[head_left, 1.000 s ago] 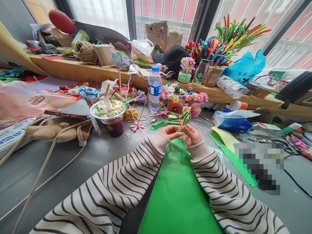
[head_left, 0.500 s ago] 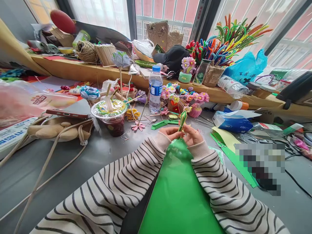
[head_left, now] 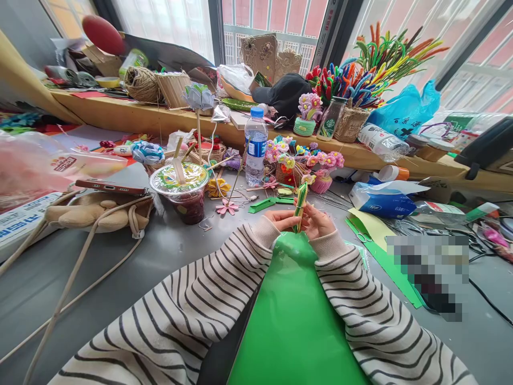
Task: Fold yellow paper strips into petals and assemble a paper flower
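Green and yellow in narrow lengthwise stripes, the folded paper strip [head_left: 300, 202] stands nearly upright between the two hands, its long axis running up and away from the person with the top leaning a little to the right and its pointed tip toward the flower pots [head_left: 304, 166] behind it. The left hand [head_left: 281, 219] has its fingers curled in, thumb and fingertips pinched on the lower part of the strip; the right hand [head_left: 319, 222] is closed round the same lower end from the other side, so that both hands meet at its base and only the upper half shows free. The strip is slim, flat and stiff-looking, with a crisp edge; how many layers it has cannot be told. It is held just above the far end of a large green sheet [head_left: 292, 321] that lies between the striped sleeves and reaches to the near edge of the view. Ahead of the hands there is little room: small green paper pieces [head_left: 268, 203] lie just beyond the left hand, a pink paper flower [head_left: 226, 208] a little farther left, and a water bottle [head_left: 255, 146] stands behind them. To the left a covered drink cup [head_left: 182, 192] stands well apart, with bare grey table [head_left: 120, 267] near the left sleeve. To the right a blue tissue pack [head_left: 380, 200] and yellow-green paper [head_left: 371, 224] lie near the right hand.
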A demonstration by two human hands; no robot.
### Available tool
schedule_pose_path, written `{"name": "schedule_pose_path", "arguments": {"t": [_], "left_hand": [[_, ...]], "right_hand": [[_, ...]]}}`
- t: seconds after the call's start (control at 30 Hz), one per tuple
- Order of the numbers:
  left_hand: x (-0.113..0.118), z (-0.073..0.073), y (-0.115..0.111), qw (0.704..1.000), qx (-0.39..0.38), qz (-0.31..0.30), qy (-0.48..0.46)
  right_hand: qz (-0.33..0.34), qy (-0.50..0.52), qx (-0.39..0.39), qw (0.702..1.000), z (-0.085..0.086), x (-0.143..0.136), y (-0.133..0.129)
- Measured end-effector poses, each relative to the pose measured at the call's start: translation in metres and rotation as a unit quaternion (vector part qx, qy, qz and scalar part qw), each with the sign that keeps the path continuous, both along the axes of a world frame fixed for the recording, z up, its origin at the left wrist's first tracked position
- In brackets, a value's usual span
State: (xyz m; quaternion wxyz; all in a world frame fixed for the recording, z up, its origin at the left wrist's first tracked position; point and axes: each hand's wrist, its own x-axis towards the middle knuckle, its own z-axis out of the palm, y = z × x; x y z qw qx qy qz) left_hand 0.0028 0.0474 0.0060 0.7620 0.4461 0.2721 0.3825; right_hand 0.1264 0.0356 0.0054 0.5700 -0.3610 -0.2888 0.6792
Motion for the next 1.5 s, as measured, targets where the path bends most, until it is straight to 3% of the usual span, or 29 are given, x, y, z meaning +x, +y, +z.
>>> {"name": "schedule_pose_path", "arguments": {"t": [0.27, 0.77, 1.13, 1.33, 1.4, 1.5], "left_hand": [[-0.003, -0.006, 0.004, 0.997, 0.006, -0.072, -0.025], [-0.007, -0.003, 0.001, 0.967, -0.036, -0.22, -0.119], [-0.011, -0.013, 0.002, 0.93, -0.043, -0.337, -0.138], [-0.007, -0.006, 0.004, 0.947, -0.054, -0.293, -0.121], [-0.004, -0.005, 0.004, 0.964, -0.057, -0.238, -0.108], [0.001, -0.007, 0.005, 0.992, -0.015, -0.105, -0.069]], "right_hand": [[0.075, -0.011, 0.048, 0.996, -0.002, 0.002, 0.001], [0.197, 0.017, 0.059, 0.978, 0.005, -0.002, -0.008], [0.178, -0.017, 0.182, 0.967, 0.006, -0.014, -0.012], [0.106, -0.058, 0.114, 0.986, 0.003, -0.005, -0.008], [0.073, -0.068, 0.097, 0.99, 0.002, -0.001, -0.005], [-0.004, -0.096, 0.097, 0.991, 0.001, 0.003, 0.001]]}}
